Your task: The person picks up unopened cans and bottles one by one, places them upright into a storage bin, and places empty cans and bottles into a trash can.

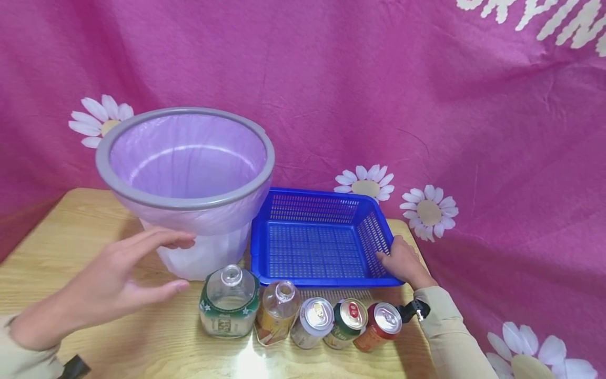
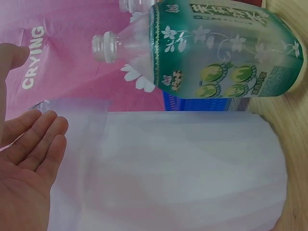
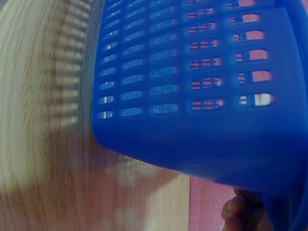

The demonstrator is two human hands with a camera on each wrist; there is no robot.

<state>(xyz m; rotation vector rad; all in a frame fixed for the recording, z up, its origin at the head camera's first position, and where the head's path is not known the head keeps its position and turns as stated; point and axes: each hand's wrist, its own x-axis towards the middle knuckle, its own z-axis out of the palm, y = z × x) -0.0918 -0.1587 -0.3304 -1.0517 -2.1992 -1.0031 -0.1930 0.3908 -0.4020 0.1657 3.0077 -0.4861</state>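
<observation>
Blue basket stands just right of the lined bin at the tabletop; your right hand grips its right rim, thumb on the inner side, fingers curled around the lip. Your left hand holds nothing, fingers extended and thumb spread well apart, in front of the bin and left of the green-labelled bottle. Nearer you than the basket, rightward from that bottle, you have a smaller clear bottle, white can, green can and red can, all upright.
</observation>
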